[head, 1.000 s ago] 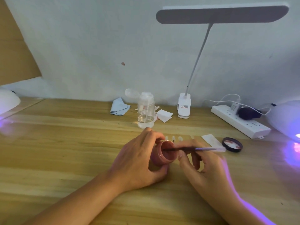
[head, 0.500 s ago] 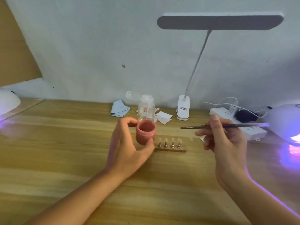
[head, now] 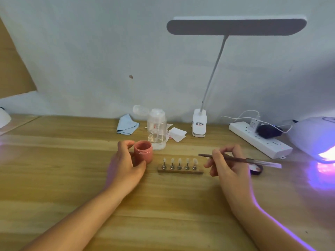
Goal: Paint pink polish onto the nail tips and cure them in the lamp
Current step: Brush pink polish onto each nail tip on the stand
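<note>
The left hand [head: 125,165] curls round a small, lidless, round pink jar [head: 143,153] standing on the wood-grain table [head: 54,169], just before a clear plastic bottle [head: 157,131] holding a shallow layer of clear liquid. The right hand [head: 228,167] pinches a thin dark brush [head: 241,160], held level beside five pale nail tips [head: 179,161] on metal pegs [head: 171,167] in a wooden strip [head: 180,172]. The domed white curing lamp [head: 313,136] glows violet at far right.
</note>
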`<control>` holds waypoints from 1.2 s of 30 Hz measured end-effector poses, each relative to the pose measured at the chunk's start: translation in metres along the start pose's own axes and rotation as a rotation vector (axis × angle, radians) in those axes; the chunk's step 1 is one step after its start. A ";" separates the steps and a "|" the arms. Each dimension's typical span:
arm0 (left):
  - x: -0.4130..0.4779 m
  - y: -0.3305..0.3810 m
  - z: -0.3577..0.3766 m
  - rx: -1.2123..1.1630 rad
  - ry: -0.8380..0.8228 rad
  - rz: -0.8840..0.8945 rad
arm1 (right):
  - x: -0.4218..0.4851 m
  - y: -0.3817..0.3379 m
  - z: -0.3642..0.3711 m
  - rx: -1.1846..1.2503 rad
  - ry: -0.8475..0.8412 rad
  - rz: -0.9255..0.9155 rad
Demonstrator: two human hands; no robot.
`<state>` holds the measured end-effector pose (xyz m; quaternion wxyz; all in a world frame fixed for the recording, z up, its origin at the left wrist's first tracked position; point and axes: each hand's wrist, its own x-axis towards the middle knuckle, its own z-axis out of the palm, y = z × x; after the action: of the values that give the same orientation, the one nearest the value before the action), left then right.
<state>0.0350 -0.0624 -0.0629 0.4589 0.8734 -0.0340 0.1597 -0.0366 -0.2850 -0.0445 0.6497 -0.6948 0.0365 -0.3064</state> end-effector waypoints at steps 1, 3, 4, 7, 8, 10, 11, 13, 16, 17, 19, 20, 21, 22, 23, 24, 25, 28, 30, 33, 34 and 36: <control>-0.001 -0.001 -0.001 0.002 -0.009 0.004 | 0.000 0.001 0.000 0.010 -0.022 0.026; -0.003 -0.001 0.000 0.017 -0.001 0.012 | 0.001 0.002 -0.002 0.039 -0.051 0.103; -0.006 0.001 0.000 0.028 0.040 0.054 | 0.002 0.003 -0.003 0.069 -0.053 0.147; -0.016 0.009 0.002 0.032 0.152 0.325 | 0.005 0.001 -0.006 0.161 -0.036 0.190; -0.020 0.011 0.003 0.042 0.108 0.383 | 0.005 0.000 -0.006 0.155 -0.044 0.171; -0.026 0.014 0.006 0.108 -0.030 0.416 | 0.003 -0.001 -0.004 0.096 -0.091 0.124; -0.026 0.013 0.007 0.155 -0.085 0.404 | 0.002 0.000 -0.002 0.061 -0.106 0.110; -0.022 0.010 0.007 0.245 -0.173 0.360 | 0.001 0.000 0.002 0.029 -0.111 0.119; -0.017 0.010 0.004 0.227 -0.246 0.322 | 0.005 -0.002 0.000 0.082 -0.079 0.176; -0.016 0.010 0.004 0.224 -0.267 0.325 | 0.006 -0.003 -0.001 0.105 -0.066 0.194; -0.014 0.009 0.006 0.272 -0.318 0.352 | 0.007 -0.003 -0.003 0.119 -0.050 0.216; -0.013 0.008 0.006 0.295 -0.331 0.364 | 0.007 -0.002 -0.003 0.114 -0.041 0.220; -0.012 0.008 0.007 0.297 -0.331 0.370 | 0.008 -0.001 -0.003 0.105 -0.032 0.221; -0.012 0.008 0.007 0.281 -0.323 0.373 | 0.008 -0.001 -0.002 0.098 -0.019 0.218; -0.012 0.007 0.006 0.256 -0.312 0.376 | 0.007 -0.001 -0.001 0.094 -0.005 0.211; -0.012 0.007 0.006 0.228 -0.305 0.380 | 0.007 0.000 -0.001 0.097 0.006 0.202; -0.012 0.006 0.006 0.203 -0.305 0.387 | 0.006 0.000 0.000 0.105 0.012 0.197; -0.015 0.005 0.006 0.173 -0.308 0.398 | 0.002 0.002 -0.002 0.082 0.001 0.181; -0.015 0.004 0.006 0.167 -0.308 0.395 | 0.000 0.001 -0.002 0.067 0.000 0.171; -0.014 0.001 0.008 0.174 -0.308 0.389 | -0.003 0.001 -0.002 0.050 0.015 0.162; -0.013 0.000 0.008 0.177 -0.307 0.388 | -0.002 0.001 -0.001 0.048 0.012 0.160; -0.012 0.000 0.008 0.173 -0.307 0.389 | -0.002 0.001 -0.001 0.046 -0.002 0.156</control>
<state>0.0257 -0.0695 -0.0708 0.3328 0.9003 -0.2568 0.1130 -0.0380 -0.2852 -0.0457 0.6876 -0.6748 0.0830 -0.2549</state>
